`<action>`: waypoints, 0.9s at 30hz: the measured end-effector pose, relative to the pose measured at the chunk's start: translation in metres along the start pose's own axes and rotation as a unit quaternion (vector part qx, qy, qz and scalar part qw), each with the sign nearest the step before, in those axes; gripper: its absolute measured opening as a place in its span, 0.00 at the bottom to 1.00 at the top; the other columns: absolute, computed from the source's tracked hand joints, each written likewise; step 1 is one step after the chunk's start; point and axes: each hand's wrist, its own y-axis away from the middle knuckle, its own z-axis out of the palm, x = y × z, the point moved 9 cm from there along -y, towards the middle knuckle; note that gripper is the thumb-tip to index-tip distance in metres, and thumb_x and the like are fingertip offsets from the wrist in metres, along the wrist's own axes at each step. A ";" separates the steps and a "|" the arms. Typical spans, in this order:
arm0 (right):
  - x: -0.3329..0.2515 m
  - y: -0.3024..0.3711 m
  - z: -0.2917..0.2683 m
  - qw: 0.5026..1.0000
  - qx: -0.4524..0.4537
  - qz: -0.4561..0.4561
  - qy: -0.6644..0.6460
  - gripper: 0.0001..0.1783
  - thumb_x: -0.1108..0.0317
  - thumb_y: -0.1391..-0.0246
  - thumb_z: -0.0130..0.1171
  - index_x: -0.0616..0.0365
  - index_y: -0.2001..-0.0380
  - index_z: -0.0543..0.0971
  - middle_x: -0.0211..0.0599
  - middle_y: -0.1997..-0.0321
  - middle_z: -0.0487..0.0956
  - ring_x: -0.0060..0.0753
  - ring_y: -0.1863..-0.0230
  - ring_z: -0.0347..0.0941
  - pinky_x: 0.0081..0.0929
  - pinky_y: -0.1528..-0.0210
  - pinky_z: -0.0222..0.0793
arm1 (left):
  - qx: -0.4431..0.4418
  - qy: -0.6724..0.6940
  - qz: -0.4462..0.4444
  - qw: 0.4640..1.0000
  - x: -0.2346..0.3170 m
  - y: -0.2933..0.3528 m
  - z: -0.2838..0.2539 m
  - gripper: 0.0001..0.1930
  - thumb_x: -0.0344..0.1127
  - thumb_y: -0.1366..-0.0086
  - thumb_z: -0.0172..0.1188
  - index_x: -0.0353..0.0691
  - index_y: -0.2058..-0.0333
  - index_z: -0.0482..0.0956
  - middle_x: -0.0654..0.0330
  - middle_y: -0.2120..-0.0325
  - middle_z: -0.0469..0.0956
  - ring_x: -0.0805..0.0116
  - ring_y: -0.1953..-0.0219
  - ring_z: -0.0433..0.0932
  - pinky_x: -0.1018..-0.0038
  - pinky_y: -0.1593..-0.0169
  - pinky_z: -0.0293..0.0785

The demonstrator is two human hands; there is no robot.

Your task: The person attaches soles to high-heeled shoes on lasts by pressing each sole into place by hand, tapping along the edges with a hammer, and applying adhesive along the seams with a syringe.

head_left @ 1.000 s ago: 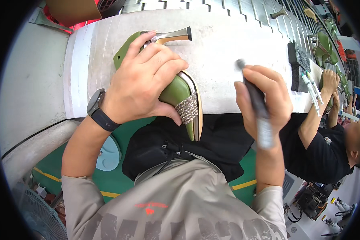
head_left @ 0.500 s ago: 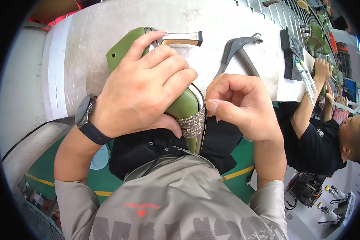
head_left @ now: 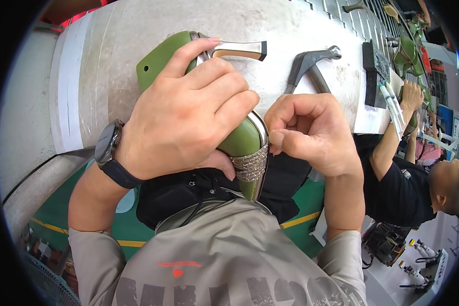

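A green high-heeled shoe (head_left: 239,136) lies on its side at the table's near edge, its pointed toe toward me. A glittery band (head_left: 251,164) crosses its front, and the silver heel (head_left: 239,49) points right. My left hand (head_left: 188,109), a black watch on its wrist, is wrapped over the middle of the shoe and grips it. My right hand (head_left: 303,130) is closed, thumb and forefinger pinched at the sole edge beside the band. Whatever that pinch holds, if anything, is too hidden to make out.
A dark pincer-like tool (head_left: 311,64) with a shiny rounded end lies beyond my right hand. Black blocks (head_left: 375,74) and syringe-like tubes (head_left: 391,104) are at the right. Another person (head_left: 400,183) works there near more green shoes (head_left: 407,56).
The shoe and both hands appear slightly farther right in the picture, as does the tool on the table. The left grip and right pinch look the same.
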 end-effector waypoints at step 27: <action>-0.026 0.125 -0.126 0.893 0.312 -0.302 -0.118 0.41 0.54 0.41 0.69 0.66 0.33 0.65 0.46 0.52 0.78 0.37 0.57 0.81 0.32 0.62 0.85 | 0.057 0.039 -0.173 0.983 -0.052 0.033 -0.018 0.66 0.74 0.61 0.76 0.33 0.31 0.65 0.41 0.29 0.61 0.39 0.30 0.63 0.51 0.28 0.58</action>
